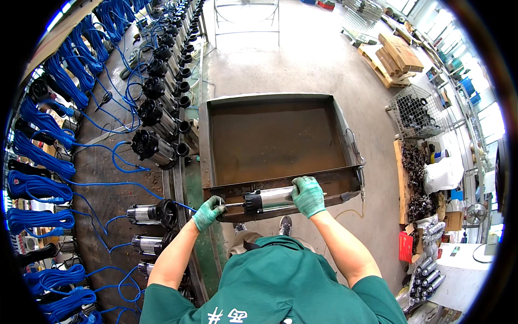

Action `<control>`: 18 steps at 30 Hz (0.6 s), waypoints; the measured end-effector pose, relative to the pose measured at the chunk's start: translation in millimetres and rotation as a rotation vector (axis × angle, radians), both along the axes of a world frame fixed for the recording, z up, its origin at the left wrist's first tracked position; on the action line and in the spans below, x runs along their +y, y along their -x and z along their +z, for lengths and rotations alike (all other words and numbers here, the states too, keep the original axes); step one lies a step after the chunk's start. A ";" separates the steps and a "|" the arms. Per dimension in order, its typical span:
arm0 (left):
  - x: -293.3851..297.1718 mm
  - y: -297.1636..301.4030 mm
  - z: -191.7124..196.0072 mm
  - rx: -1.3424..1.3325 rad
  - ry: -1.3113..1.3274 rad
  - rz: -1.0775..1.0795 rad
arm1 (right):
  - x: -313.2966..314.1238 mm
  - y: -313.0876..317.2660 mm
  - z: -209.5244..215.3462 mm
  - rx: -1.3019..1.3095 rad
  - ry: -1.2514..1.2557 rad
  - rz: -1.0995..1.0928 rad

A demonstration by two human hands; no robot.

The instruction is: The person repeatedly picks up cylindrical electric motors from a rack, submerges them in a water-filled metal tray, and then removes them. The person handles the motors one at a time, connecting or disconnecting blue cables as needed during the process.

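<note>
A pump motor (276,199) with a shiny steel cylinder and a black collar lies level across the near edge of a steel water tank (270,98). My right hand (308,196), in a green coated glove, is wrapped over the cylinder's right end. From the collar a thin metal shaft (234,204) points left. My left hand (208,214), gloved the same way, is closed around a small dark part (220,201) at the shaft's tip; the fingers partly hide it. A blue cable runs in to near this hand from the left.
Steel pumps (154,149) with black heads line the bench (116,186) on my left, blue cords trailing among them. Coiled blue cables (40,186) hang beyond. Brown water (275,143) lies in the tank. At right are a wire cage (415,110) and a wooden pallet (384,67).
</note>
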State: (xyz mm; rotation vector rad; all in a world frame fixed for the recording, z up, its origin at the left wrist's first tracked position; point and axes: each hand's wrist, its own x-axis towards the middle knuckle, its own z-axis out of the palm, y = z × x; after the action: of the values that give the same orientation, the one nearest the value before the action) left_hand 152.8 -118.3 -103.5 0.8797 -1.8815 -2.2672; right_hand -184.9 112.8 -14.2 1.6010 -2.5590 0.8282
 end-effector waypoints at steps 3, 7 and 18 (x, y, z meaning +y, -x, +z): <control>-15.9 4.6 9.4 -0.097 -0.005 -0.150 | -1.0 0.4 -1.7 -0.006 -0.032 -0.010; -38.4 20.8 33.0 -0.365 -0.087 -0.424 | 0.2 2.8 -1.6 -0.022 -0.066 -0.009; -6.2 8.3 0.4 0.010 1.117 -0.280 | -1.3 -0.7 1.9 -0.045 -0.123 -0.032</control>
State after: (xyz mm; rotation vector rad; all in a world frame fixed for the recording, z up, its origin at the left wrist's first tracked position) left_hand 144.4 -124.4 -103.1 0.4103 -2.8041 -0.8971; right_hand -184.1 111.5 -12.4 1.5849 -2.7091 0.7252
